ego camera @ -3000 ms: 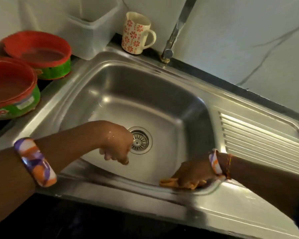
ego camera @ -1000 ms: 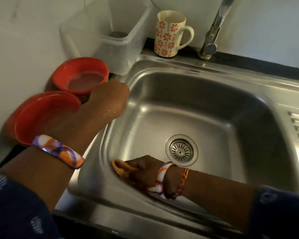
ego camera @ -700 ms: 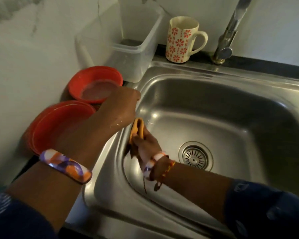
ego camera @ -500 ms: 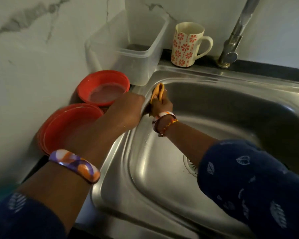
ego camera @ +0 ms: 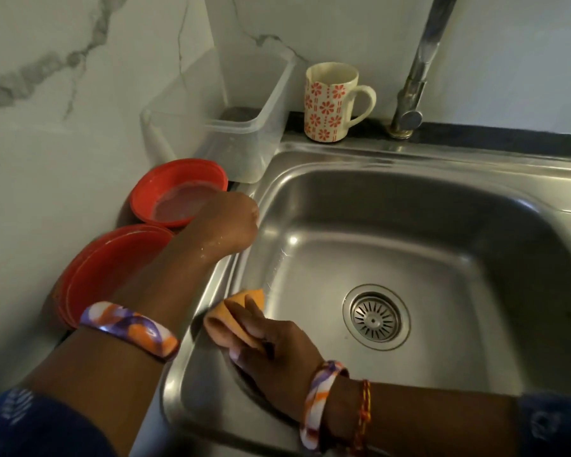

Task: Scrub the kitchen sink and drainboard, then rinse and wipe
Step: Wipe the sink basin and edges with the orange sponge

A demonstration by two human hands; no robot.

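Cloth moved down sink wall, under fingers

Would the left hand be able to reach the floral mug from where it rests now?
Probably yes: the left hand rests on the sink rim holding nothing, and the rim up to the floral mug looks unobstructed.

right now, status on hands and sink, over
Right hand pinching orange cloth against sink's left wall. Left hand resting on left rim, grip hidden. Basin clear; tap dry.
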